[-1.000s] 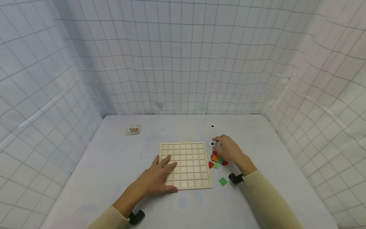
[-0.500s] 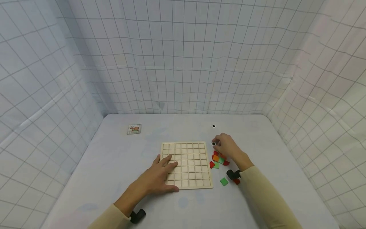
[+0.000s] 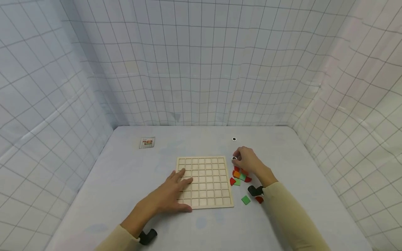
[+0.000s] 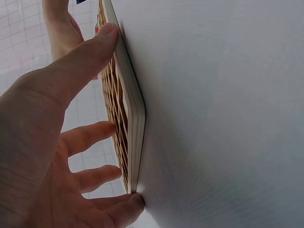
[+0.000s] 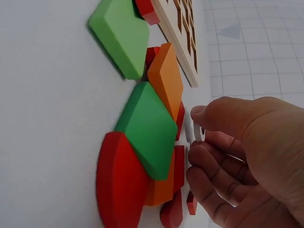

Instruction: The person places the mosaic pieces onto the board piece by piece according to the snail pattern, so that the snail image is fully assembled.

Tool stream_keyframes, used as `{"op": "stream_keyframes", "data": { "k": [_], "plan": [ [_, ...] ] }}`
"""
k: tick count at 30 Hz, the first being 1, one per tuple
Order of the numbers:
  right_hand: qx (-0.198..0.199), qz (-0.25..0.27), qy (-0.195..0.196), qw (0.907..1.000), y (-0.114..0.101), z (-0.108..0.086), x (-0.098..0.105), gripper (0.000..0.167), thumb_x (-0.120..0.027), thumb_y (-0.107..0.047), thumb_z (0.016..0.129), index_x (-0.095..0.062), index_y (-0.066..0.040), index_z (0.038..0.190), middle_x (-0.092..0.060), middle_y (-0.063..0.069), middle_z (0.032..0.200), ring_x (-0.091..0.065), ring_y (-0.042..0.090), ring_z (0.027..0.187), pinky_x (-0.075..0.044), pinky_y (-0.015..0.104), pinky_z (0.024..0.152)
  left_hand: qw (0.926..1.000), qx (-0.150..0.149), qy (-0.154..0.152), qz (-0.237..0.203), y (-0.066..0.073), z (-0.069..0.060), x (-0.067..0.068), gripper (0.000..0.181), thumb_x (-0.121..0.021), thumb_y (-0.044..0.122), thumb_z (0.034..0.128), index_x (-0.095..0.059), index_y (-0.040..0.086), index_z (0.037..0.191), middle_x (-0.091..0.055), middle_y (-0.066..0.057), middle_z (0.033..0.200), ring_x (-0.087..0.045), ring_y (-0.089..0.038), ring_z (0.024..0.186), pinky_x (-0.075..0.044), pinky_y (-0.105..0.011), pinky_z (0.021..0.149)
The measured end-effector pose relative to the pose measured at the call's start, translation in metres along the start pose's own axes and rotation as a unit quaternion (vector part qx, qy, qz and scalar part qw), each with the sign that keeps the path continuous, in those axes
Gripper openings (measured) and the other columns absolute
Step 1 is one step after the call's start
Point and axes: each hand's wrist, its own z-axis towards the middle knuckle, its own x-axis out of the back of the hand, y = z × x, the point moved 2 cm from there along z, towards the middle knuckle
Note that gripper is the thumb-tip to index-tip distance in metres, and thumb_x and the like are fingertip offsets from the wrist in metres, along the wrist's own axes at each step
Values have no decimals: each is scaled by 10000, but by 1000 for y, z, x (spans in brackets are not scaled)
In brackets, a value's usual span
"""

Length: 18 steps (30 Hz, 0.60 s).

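My left hand [image 3: 166, 196] lies with spread fingers over the left part of a wooden grid board [image 3: 208, 179]. In the left wrist view its thumb [image 4: 97, 45] touches the board's near edge, and a fingertip meets the corner. Right of the board, my right hand [image 3: 251, 164] pinches a small white disc with a black centre [image 3: 233, 158] between thumb and fingers. The right wrist view shows the disc [image 5: 197, 132] edge-on, largely hidden by the fingers. Just below that hand lies a pile with a green tile [image 5: 148, 130], an orange tile [image 5: 166, 78] and red rounded pieces [image 5: 118, 183].
Another black-and-white disc [image 3: 234, 139] lies farther back. A picture card [image 3: 147, 142] sits at the back left. One green tile [image 3: 246, 200] and a red piece [image 3: 259, 199] lie apart, nearer the front. Gridded cloth walls [image 3: 201, 69] surround the table.
The right hand's fingers have closed from a loose spread around the disc to a pinch on it. The left hand has shifted slightly left on the board.
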Motion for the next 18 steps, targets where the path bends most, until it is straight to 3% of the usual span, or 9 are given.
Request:
{"op": "stream_keyframes", "data": {
  "k": [7,18],
  "plan": [
    [350,289,59,9990,-14,2,-3,240,-830,-160,1094,-765,-28,1284,-783,135,1180,-727,216,1024,-691,389,940,9992,342,-104,-168,-8,-4,4,1134,-1050,588,823,-562,113,1729,-249,-312,1910,-255,-621,1763,-395,-760,1358],
    [1391,545,-59,9888,-60,10,-29,185,-850,-123,1076,-808,-32,1231,-800,93,1138,-725,143,976,-660,324,906,9995,311,-5,-81,-11,-2,2,1137,-1054,616,802,-590,112,1709,-286,-318,1893,-299,-642,1737,-432,-760,1332]
  ]
}}
